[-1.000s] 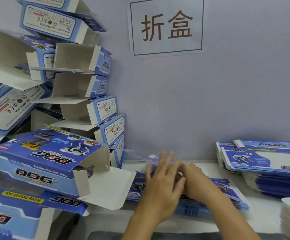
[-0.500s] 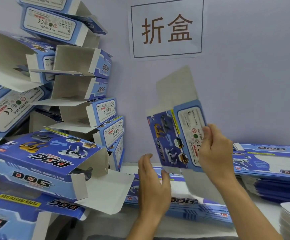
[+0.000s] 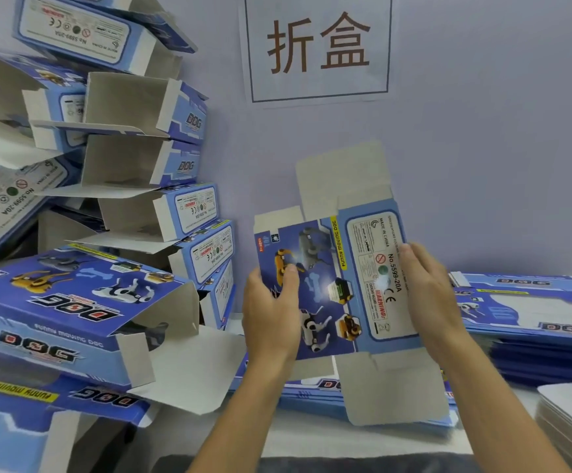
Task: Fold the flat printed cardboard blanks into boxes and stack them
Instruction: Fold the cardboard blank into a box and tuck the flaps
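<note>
head view showed two hands grasping one printed blank upright above the table, the left hand gripping its left edge and the right hand its right edge. behind it lay two piles of flat blanks, one under the held blank and one at right. at left a stack of folded boxes, too jumbled to count, leaned by the wall under one paper sign.

Two bare hands, left hand and right hand, hold one flat blue printed cardboard blank. Left of that blank, about nine folded blue cardboard boxes are piled; the exact number is unclear. One white paper sign hangs above it. Two piles of flat blanks lie right of and below it.
</note>
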A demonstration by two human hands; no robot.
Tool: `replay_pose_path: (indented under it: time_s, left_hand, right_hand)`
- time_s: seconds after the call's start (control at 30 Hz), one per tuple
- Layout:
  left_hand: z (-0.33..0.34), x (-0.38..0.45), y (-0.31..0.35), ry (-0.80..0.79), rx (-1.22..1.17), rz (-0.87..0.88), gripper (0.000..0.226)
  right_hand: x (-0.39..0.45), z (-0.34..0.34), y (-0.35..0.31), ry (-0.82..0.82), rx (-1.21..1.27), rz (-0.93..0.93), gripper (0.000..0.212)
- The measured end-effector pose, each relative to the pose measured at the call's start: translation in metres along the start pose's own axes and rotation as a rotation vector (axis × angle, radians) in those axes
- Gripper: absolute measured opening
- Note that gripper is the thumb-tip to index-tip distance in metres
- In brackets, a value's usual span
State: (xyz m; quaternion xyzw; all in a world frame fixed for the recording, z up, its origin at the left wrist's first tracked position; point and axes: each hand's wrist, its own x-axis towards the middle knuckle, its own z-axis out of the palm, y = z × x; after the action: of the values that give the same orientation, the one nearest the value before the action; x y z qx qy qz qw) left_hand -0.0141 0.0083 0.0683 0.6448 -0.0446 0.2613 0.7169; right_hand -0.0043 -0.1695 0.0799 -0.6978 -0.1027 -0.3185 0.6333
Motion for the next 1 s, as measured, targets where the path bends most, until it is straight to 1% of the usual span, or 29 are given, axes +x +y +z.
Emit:
replay_pose_path:
  time_s: [0.07,0.13,0.2,0.27,0.37,0.43,0.47,0.53,0.6,0.63,0.67,0.73,0.77,0.8,0.9,0.93,1.0]
  left_hand:
    - [-0.003,0.002,-0.001,0.012,0.004,0.014,0.009]
    - [-0.005,0.002,0.001,0.036,0.051,0.081,0.012]
    - [-0.005,0.001,0.003,0.059,0.118,0.129,0.025]
    - [-0.004,-0.001,0.004,0.052,0.17,0.146,0.032]
    - [0.002,-0.006,0.007,-0.041,0.192,0.14,0.046]
    - [0.009,-0.009,0.009,-0.136,0.172,0.117,0.062]
    - [0.013,-0.011,0.011,-0.185,0.162,0.104,0.072]
    - [0.018,-0.014,0.012,-0.247,0.121,0.057,0.088]
    - [0.019,-0.014,0.013,-0.226,0.085,0.05,0.095]
    - [0.018,-0.013,0.014,-0.191,0.082,0.062,0.097]
    - [0.016,-0.01,0.015,-0.156,0.089,0.074,0.099]
    - [0.013,-0.008,0.018,-0.12,0.102,0.091,0.101]
    - [0.012,-0.009,0.02,-0.112,0.1,0.096,0.1]
    - [0.011,-0.009,0.022,-0.101,0.101,0.099,0.098]
    - [0.009,-0.009,0.024,-0.045,0.156,0.126,0.087]
    - [0.009,-0.008,0.025,-0.047,0.166,0.137,0.078]
    - [0.006,-0.006,0.027,-0.091,0.112,0.129,0.05]
  right_hand:
    - [-0.002,0.005,-0.001,-0.048,-0.001,-0.014,0.022]
    - [-0.003,0.008,-0.001,-0.082,0.032,-0.018,0.02]
    - [-0.005,0.01,-0.005,-0.111,0.076,-0.016,0.026]
    - [-0.006,0.011,-0.008,-0.153,0.086,-0.009,0.037]
    - [-0.012,0.018,-0.01,-0.247,0.08,0.007,0.051]
    - [-0.016,0.026,-0.011,-0.343,0.156,0.095,0.062]
    - [-0.019,0.03,-0.012,-0.383,0.228,0.152,0.062]
    - [-0.023,0.035,-0.016,-0.451,0.362,0.219,0.056]
    - [-0.024,0.037,-0.018,-0.507,0.409,0.216,0.054]
    - [-0.022,0.039,-0.02,-0.524,0.398,0.208,0.059]
    - [-0.02,0.039,-0.022,-0.538,0.369,0.2,0.069]
    - [-0.016,0.04,-0.025,-0.545,0.286,0.17,0.103]
    - [-0.014,0.041,-0.027,-0.529,0.243,0.146,0.112]
    - [-0.012,0.04,-0.027,-0.502,0.215,0.119,0.11]
    - [-0.013,0.034,-0.026,-0.337,0.172,0.028,0.069]
    - [-0.013,0.029,-0.022,-0.29,0.162,0.012,0.06]
    - [-0.011,0.025,-0.021,-0.234,0.165,0.005,0.055]
